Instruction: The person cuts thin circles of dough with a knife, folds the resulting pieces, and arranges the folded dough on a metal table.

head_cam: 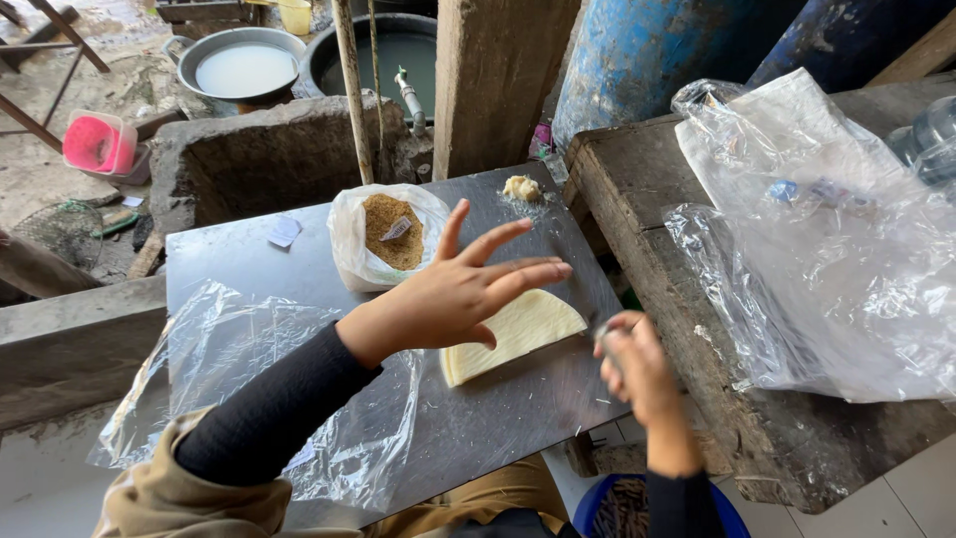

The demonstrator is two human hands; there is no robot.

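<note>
Head view: one folded dough sheet (pixel 513 334) is laid near the metal tabletop's (pixel 239 264) right edge, under the spread, empty left hand (pixel 448 294). Filling in the bag (pixel 388 234) looks unused, and the right hand (pixel 637 369) is closed on something small, unidentifiable.

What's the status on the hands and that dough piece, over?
Left hand open, fingers spread, hovering over the pale folded dough piece. Right hand closed at the metal sheet's edge; contents unclear. Bag of brown filling just behind.

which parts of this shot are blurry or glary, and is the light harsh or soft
Head view: soft, even daylight with only faint shadows; the right hand is smeared by motion blur, so what it grips is unclear; the left hand over the folded dough is sharp; white glare streaks the plastic bags and the plastic sheet; the metal table shows a dull sheen.
</note>
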